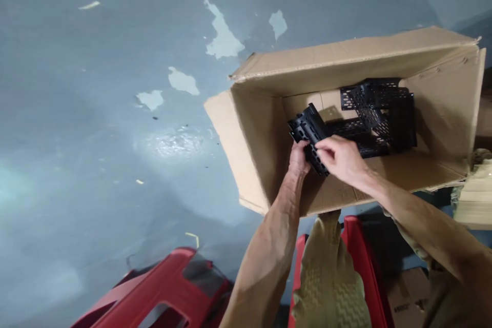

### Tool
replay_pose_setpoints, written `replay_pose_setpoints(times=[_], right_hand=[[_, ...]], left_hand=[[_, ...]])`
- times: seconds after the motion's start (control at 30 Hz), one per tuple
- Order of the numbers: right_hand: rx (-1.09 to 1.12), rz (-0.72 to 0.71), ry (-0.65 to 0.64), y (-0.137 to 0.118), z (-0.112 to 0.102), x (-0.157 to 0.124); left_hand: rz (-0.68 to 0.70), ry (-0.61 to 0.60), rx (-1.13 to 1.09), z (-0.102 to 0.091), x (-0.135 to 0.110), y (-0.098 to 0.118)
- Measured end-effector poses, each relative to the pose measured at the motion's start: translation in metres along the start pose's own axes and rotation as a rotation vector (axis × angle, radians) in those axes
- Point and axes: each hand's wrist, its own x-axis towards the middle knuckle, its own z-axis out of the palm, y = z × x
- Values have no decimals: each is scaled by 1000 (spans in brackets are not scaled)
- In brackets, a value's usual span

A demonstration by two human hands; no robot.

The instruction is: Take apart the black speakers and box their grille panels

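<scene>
My left hand (298,158), seen from above, is curled narrowly around the lower end of a black perforated panel (308,136), its fingers partly hidden behind the piece. My right hand (340,159) comes in from the right, just beside the left, with its fingers (323,147) close together and pressed on the same panel, holding it in a narrow pinch. The panel is tilted, its slotted face turned up, and it is held over the inside of an open cardboard box (346,64), just inside the box's near edge.

Directly beyond my right hand, further black perforated panels (378,115) lie heaped on the box floor, some standing on edge and overlapping one another. One flat panel reaches almost to my right hand's fingers, but the two do not clearly touch. A cardboard flap (226,133) splays out left of my left hand.

Below both wrists, between my forearms, hangs a tan ribbed glove (326,279) against a red plastic crate (363,261). A second red crate (161,292) sits further left of my left forearm. The grey painted floor (96,72), its paint flaking, spreads left of and beyond the box.
</scene>
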Motion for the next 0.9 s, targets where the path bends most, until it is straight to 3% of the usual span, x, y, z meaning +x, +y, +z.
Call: replay_pose_setpoints(times=[0.1,0.17,0.27,0.4,0.5,0.7,0.9], right_hand=[[-112,89,277,44,-48,19],[-342,221,404,90,-85,39],[-636,409,302,164,-128,65],[-809,319,126,225,-153,74],[-855,203,85,235,-153,69],[-884,115,42,227,-143,65],[-799,-34,-66,205,-162,67]], left_hand=[[-115,-62,-68,-1,2,3],[-164,-151,-111,0,-1,6],[-209,-228,-98,1,-8,10],[-187,-217,-2,-3,-12,8],[-174,-224,23,-4,-13,7],[-174,-233,32,-3,-15,13],[-157,-211,2,0,-18,17]])
